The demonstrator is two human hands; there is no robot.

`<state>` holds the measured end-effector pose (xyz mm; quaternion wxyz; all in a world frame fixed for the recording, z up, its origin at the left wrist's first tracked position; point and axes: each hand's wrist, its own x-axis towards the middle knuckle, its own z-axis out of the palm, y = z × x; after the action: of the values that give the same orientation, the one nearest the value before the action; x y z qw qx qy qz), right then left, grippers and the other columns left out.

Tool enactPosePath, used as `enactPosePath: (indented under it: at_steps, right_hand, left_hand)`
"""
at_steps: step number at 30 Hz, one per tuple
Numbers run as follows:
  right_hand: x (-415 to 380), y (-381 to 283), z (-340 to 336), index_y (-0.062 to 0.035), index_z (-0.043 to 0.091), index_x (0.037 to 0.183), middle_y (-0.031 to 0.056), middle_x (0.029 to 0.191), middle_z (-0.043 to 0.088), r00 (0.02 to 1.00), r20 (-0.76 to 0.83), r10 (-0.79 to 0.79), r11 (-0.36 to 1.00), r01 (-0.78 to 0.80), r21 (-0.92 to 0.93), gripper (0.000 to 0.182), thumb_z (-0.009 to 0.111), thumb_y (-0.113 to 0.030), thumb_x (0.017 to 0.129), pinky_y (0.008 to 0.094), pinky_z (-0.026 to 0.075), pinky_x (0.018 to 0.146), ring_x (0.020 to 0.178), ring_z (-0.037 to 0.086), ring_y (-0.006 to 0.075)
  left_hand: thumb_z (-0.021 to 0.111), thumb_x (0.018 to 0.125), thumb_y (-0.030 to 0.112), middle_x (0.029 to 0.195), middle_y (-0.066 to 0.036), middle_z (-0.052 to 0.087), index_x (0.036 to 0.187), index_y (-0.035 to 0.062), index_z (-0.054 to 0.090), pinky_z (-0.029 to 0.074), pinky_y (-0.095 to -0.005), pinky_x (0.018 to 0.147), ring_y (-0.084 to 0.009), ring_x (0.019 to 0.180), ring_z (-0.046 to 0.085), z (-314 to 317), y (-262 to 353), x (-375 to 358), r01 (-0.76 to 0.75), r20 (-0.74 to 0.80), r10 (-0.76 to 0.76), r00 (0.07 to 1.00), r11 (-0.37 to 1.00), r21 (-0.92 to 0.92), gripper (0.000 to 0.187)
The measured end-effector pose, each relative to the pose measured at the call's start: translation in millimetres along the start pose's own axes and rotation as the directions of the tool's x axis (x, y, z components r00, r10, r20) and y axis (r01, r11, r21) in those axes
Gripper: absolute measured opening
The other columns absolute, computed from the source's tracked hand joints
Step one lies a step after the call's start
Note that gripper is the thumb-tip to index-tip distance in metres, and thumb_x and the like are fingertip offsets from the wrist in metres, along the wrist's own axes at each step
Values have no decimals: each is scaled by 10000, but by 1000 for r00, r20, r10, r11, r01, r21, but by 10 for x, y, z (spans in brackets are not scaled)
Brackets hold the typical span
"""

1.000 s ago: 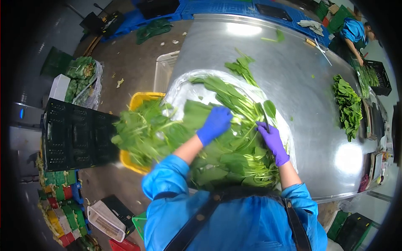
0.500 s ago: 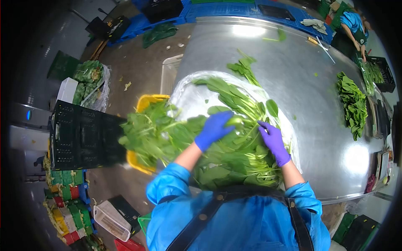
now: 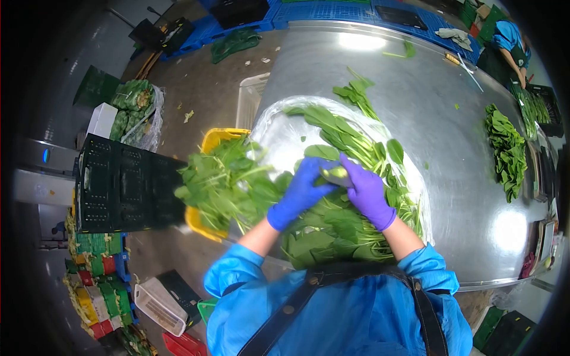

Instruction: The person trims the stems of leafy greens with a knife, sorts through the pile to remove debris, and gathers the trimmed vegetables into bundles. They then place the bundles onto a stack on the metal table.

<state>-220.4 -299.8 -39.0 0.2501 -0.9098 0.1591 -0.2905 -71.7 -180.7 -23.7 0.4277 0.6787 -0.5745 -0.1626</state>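
My left hand (image 3: 303, 191), in a blue-purple glove, is closed around a bunch of leafy greens, its pale cut stem ends (image 3: 337, 171) showing between the hands. Against those ends, my right hand (image 3: 369, 196), gloved in purple, is closed on a small knife (image 3: 339, 180); only its dark flat blade shows, and the handle is hidden in the fingers. Beneath both hands lies a pile of leafy greens (image 3: 338, 228) on a clear plastic sheet (image 3: 276, 139). More loose greens (image 3: 222, 178) heap over a yellow crate (image 3: 208, 222) on my left.
The metal table (image 3: 463, 154) carries another bunch of greens (image 3: 506, 151) on the right and a tool with a yellow handle (image 3: 452, 58) farther back. Dark green crates (image 3: 127, 184) stand left. A co-worker (image 3: 510, 47) handles greens at the far right corner.
My right hand has moved left and up to meet my left hand at the stem ends. My left hand stays nearly in place with its bunch. The view has shifted slightly.
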Motion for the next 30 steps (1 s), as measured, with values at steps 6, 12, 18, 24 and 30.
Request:
enactPosePath:
  at_steps: [6,12,18,24,30]
  right_hand:
    - [-267,428,240,-131,434,1346,102,871,614,999,23,39,999,-39,16,718,565,-17,649,385,501,617,696,613,289]
    - [-61,-156,-199,-111,564,1235,99,806,640,938,205,278,834,-342,433,475,657,-104,770,282,496,579,629,615,154]
    - [-60,-218,-217,-84,640,1125,34,736,621,836,429,342,655,-539,530,414,748,-224,752,237,449,562,598,542,74]
    - [-258,-52,56,-32,661,998,18,687,607,728,303,615,542,-670,507,361,758,-273,748,221,438,559,605,537,62]
    - [-114,83,-93,-29,663,921,40,707,637,757,471,453,623,-646,441,351,747,-323,750,229,461,575,601,544,77]
  left_hand:
    - [769,680,143,979,-82,567,1097,93,629,423,-349,854,-244,940,517,-92,-100,-102,-70,30,69,997,997,35,443]
    - [769,675,171,960,-112,583,1021,84,647,437,-347,848,-265,947,538,-230,100,-178,36,6,-36,999,999,22,377]
    - [708,761,160,932,-138,651,1081,60,648,469,-337,799,-239,906,606,-447,35,-257,408,30,-410,911,891,-201,340]
    - [737,746,166,1053,-157,654,1138,9,604,480,-333,851,-229,966,630,-492,289,-67,284,-464,166,870,602,746,443]
    - [733,730,316,1052,-154,642,1182,99,593,461,-356,889,-285,1029,604,-128,-62,-62,214,244,-217,945,976,40,521]
